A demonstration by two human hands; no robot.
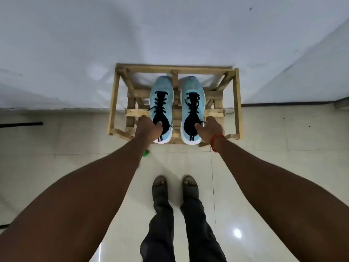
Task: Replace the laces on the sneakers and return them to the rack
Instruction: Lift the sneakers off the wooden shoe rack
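Note:
Two light blue sneakers with black laces and black tongues stand side by side on the wooden rack [237,103], toes toward the wall. My left hand [149,128] grips the left sneaker [162,87] at its collar, thumb inside the opening. The right sneaker [191,86] is gripped the same way by my right hand [210,128], thumb in the opening. A red thread sits on my right wrist. Both sneakers' heels reach the rack's front edge.
The rack is an open slatted frame standing against a white wall [75,53] on a pale tiled floor [264,129]. A small green object [145,153] lies on the floor under my left forearm. My own legs and sandalled feet [174,186] stand just before the rack.

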